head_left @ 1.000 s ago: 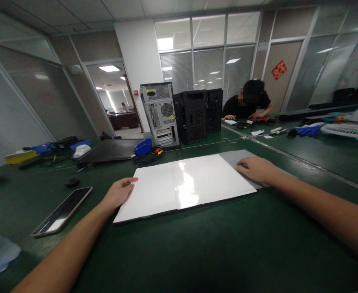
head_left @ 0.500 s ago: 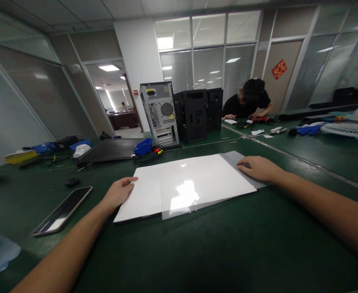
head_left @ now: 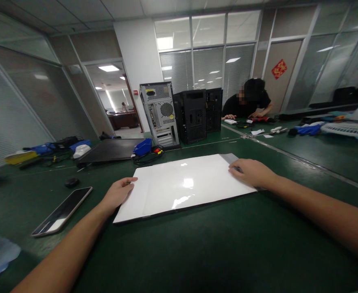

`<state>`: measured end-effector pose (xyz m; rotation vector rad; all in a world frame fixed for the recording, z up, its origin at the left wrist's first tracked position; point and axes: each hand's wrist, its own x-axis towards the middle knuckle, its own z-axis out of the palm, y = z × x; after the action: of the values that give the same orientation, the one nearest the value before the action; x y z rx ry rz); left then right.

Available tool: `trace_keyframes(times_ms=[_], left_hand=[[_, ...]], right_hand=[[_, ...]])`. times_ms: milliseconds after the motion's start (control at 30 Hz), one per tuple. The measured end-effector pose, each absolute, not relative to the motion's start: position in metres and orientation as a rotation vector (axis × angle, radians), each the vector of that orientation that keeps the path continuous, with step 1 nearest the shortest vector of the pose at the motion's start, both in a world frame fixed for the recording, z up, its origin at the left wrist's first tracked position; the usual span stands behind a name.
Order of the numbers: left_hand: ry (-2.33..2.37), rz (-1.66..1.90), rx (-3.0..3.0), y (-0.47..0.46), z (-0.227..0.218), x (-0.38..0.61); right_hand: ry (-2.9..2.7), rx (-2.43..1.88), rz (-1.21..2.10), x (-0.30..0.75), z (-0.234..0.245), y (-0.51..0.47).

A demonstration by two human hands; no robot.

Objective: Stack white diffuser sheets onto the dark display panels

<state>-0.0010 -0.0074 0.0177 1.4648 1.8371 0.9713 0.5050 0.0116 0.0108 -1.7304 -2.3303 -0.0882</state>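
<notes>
A flat white panel (head_left: 139, 199) with a dark underside edge lies on the table in front of me. My left hand (head_left: 118, 194) is closed around its left edge, thumb on top. Over the panel's face lies a glossy translucent sheet (head_left: 179, 187) that shows bright reflections. Its left edge falls a little short of the panel's left end, and its grey right corner sticks out past the panel. My right hand (head_left: 250, 173) pinches the sheet near that right end, with the fingertips over the panel. The fingers' undersides are hidden.
A phone (head_left: 63, 211) and a small black object (head_left: 72, 182) lie at left. Behind stand a silver computer case (head_left: 163, 114) and black cases (head_left: 194, 116), beside a blue bin (head_left: 142, 147) and a dark flat panel (head_left: 114, 149). A person (head_left: 249, 99) sits across the green table (head_left: 197, 252).
My right hand has moved left with the translucent sheet, whose left edge now lies nearer my left hand and whose overhang at right is smaller. My left hand stays put on the panel.
</notes>
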Motion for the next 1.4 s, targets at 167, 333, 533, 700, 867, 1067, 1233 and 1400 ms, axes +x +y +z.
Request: trace_keyframes(times_ms=[167,333,533,700,867,1067,1233,1400], left_hand=[[1.818,1.01,1.464,-0.006,0.016,-0.002],[1.84,1.049,1.417,-0.005,0.015,-0.003],[1.89,1.084,1.383,-0.004,0.015,-0.003],[1.868,1.077,1.388,-0.003,0.015,-0.005],[1.947,1.072,1.344,-0.011,0.026,0.005],[1.881,1.046,1.309,-0.019,0.035,0.016],[1.852,1.016,1.301,-0.018,0.032,0.014],[1.834,1.029,1.3,-0.017,0.032,0.015]], right_hand=[[-2.389,-1.621,-0.138,0.498,0.01,0.008],[-2.46,-1.492,-0.105,0.491,0.015,0.001],[-2.517,-1.411,-0.065,0.479,0.02,-0.007],[-2.532,-1.403,-0.005,0.473,0.02,-0.013],[-2.556,-1.384,0.035,0.472,0.017,-0.014],[-2.622,-1.365,0.058,0.469,0.015,-0.016],[-2.63,-1.353,0.063,0.465,0.012,-0.018],[-2.637,-1.356,0.066,0.465,0.009,-0.016]])
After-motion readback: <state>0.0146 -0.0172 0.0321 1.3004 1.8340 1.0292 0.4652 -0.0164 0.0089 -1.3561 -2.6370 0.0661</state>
